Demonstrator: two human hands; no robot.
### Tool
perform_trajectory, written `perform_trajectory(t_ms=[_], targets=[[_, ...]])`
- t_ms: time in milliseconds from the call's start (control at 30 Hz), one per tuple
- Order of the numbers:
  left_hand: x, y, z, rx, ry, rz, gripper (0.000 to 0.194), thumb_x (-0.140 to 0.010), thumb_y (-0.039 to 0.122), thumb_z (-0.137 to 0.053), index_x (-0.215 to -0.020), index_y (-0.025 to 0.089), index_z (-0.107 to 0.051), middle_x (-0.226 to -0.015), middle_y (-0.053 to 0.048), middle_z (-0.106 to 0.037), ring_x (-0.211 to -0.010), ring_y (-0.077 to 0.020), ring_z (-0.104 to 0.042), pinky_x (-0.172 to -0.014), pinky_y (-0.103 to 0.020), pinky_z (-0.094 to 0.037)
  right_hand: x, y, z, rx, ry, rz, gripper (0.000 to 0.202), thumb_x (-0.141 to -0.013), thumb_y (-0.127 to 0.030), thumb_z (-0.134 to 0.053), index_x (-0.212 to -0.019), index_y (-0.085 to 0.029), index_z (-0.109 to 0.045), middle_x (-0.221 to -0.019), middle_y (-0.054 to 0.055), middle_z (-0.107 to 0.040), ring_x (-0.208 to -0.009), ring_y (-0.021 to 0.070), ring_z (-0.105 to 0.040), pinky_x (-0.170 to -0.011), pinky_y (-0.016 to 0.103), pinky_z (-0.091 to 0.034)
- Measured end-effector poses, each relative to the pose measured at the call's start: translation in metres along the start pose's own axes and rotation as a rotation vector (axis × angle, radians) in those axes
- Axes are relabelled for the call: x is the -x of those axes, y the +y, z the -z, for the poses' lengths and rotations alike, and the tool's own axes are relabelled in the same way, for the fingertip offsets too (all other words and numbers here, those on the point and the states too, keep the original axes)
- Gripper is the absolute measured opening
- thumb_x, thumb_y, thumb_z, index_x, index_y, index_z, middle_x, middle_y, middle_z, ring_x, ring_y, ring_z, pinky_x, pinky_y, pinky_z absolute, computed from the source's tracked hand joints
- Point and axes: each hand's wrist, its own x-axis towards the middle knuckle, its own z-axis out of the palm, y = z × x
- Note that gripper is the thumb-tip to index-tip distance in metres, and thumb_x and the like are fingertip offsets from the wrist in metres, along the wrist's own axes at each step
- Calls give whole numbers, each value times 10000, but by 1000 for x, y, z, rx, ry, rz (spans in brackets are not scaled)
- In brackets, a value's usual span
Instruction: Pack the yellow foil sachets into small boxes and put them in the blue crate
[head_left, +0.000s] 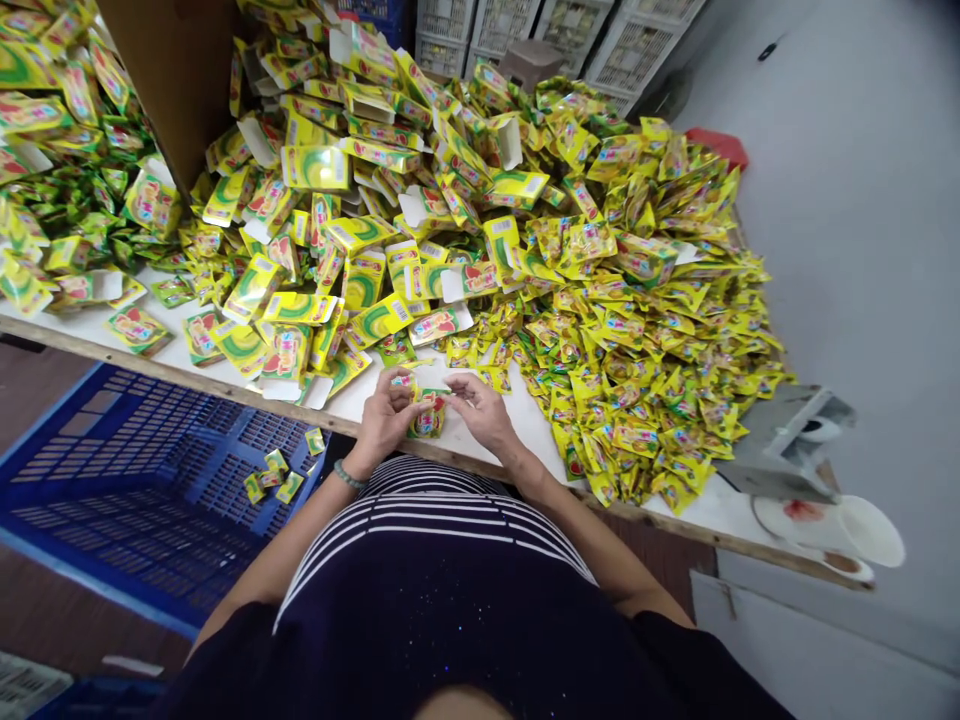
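Several small boxes inside a blue crate

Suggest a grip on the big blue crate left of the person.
Probably the rim of the blue crate, on the side away from the table, from above: the top is open and that stretch looks uncovered, while the table edge runs close by opposite.

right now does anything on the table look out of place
One box lies on the sachet heap at the right, its white flap sticking out. It looks odd there because most boxes lie farther left, in the box pile.
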Motion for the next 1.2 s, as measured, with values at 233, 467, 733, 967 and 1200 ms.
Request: perform_trajectory(t_ms=[233,467,733,967,1200], targets=[[-4,1,-1,17,-140,2,363,-796,419,-755,-1033,193,-599,-825,-2,-664,-757,-147,-662,-693,-255,-520,-14,-13,9,128,-55,39,271,-834,-410,-705,-1027,-219,-719,-918,39,-754,-801,183,-690,-752,314,-552],[-6,3,1,149,-130,130,548,-761,440,-783,-1106,218,-420,-778,30,-651,-651,-115,-638,-596,-209,-458,-16,-34,10,259,-151,229,175,-927,-302,-628,-863,-230,-774,-929,57,-784,-938,213,-717,-910,359,-517],[-6,3,-2,186,-167,168,578,-713,418,-833,-1096,217,-449,-802,16,-683,-732,-149,-696,-668,-241,-512,-29,-30,11,154,-137,-36,220,-825,-410,-729,-785,-199,-777,-782,36,-759,-727,177,-666,-698,298,-491],[-5,7,-2,170,-190,113,542,-755,399,-806,-1155,201,-497,-794,9,-690,-737,-137,-682,-692,-236,-513,-45,-27,30,132,-361,-88,281,-810,-470,-724,-827,-205,-815,-813,48,-782,-777,203,-700,-707,310,-525],[-3,5,-1,40,-172,45,486,-839,417,-711,-1217,184,-512,-768,5,-660,-692,-133,-622,-655,-237,-475,-1,-16,11,229,-135,105,280,-908,-376,-636,-1119,-246,-768,-1166,79,-760,-1085,252,-694,-984,442,-525]])
